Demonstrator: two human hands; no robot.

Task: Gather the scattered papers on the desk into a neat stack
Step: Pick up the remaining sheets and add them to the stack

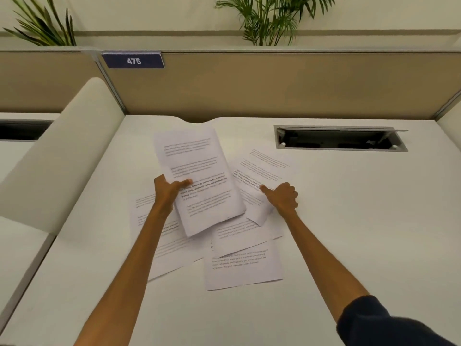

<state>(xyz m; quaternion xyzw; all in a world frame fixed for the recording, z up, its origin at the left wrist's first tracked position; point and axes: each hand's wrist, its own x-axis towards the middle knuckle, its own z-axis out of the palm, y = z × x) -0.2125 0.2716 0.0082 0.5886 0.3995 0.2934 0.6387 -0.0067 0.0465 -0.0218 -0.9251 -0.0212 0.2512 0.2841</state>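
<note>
Presently, a sheaf (199,181) of printed sheets is gripped at its left edge by the left hand (168,189), thumb on top, and held tilted above the desk (349,221). Just right of the sheaf, a single sheet (259,176) is pinched at its near corner by the right hand (283,197), that corner being curled up. Three further sheets (244,265) lie flat on the desk, overlapping, below and near-side of the sheaf. A cable tray (340,138) is set into the desk, well right of the sheaf.
</note>
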